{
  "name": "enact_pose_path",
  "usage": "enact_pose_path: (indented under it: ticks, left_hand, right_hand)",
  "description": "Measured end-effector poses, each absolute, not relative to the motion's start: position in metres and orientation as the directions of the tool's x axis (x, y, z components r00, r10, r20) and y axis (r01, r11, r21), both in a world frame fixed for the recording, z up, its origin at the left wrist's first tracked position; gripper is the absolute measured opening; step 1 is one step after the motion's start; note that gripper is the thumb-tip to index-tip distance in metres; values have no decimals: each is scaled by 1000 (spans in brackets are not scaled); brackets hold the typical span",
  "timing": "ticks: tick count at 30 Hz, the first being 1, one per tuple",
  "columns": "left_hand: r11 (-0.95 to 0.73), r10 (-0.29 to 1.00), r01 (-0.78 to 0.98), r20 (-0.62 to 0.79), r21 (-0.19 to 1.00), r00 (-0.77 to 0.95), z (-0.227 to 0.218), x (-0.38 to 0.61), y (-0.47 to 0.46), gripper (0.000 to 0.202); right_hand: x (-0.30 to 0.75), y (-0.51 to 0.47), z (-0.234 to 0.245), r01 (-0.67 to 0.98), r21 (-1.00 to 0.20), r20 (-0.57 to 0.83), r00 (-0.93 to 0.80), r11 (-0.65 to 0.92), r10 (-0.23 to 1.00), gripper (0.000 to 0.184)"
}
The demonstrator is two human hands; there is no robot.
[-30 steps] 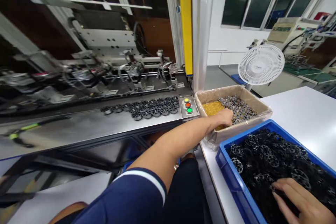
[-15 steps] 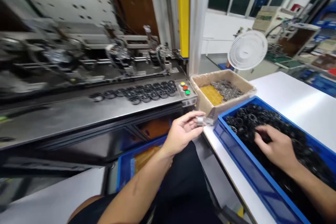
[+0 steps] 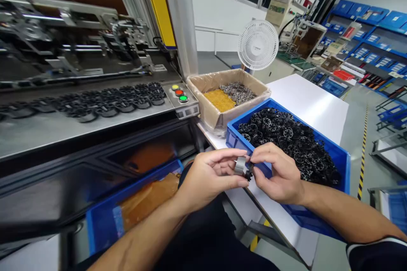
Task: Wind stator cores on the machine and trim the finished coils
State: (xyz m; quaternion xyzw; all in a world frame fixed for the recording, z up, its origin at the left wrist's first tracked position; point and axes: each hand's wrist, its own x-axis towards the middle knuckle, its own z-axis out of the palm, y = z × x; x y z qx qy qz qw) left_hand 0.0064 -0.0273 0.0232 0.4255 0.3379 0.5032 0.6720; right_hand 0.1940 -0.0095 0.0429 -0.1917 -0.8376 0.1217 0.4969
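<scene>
Between the thumb and fingers of my left hand (image 3: 213,173) is a silvery metal ring (image 3: 240,165). My right hand (image 3: 279,173) pinches a small black toothed plastic part (image 3: 248,173) against the ring's right side. Fingers partly cover both pieces, so I cannot tell how far one sits inside the other. Just behind my right hand, a blue bin (image 3: 233,129) holds a heap of black round plastic parts (image 3: 286,135). Rows of black ring-shaped parts (image 3: 108,103) lie along the metal machine ledge (image 3: 41,133) to the left.
Behind the bin, a plastic-lined cardboard box (image 3: 216,117) holds small metal pieces and a yellow bag. A button panel (image 3: 182,97) sits at the ledge's end. Beyond stands a white fan (image 3: 258,45). Below the ledge is another blue bin (image 3: 95,224). The white table's edge (image 3: 270,224) runs beneath my hands.
My right hand has left the blue bin with a black part and come to the metal ring in my left hand. The view has swung right.
</scene>
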Motion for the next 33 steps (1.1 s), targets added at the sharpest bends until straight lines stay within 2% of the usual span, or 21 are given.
enact_pose_path:
  ticks: [7,14,21,25,27,28,30,31,33]
  left_hand:
    - [79,968,-448,40,891,249,15,23,-25,47]
    - [50,986,-442,26,896,164,17,16,-25,46]
    - [42,994,-251,-15,967,110,9,6,-34,52]
    - [-4,993,-89,14,996,120,1,1,-37,49]
    - [-76,988,-20,78,997,134,-1,-3,-36,42]
    - [-100,985,10,98,995,140,-2,-5,-35,39]
    - [-80,988,26,76,996,133,-5,-11,-31,38]
    - [-45,992,-1,45,999,118,-6,-13,-28,38]
    - [17,995,-101,-7,995,95,-10,-18,-22,39]
  right_hand:
    - [200,-5,42,264,-339,788,-445,903,426,32]
    - [203,4,40,203,-262,753,-569,943,332,50]
    - [200,4,23,197,-106,770,-604,975,206,33]
    - [207,21,20,250,-38,703,-682,968,203,28]
    - [222,41,25,378,-77,673,-663,923,328,31]
    - [232,53,28,506,-120,643,-616,854,455,31]
    - [254,77,33,788,-176,513,-438,590,738,25]
    - [264,88,33,875,-163,435,-351,455,830,23]
    - [278,105,30,937,-108,319,-284,332,904,20]
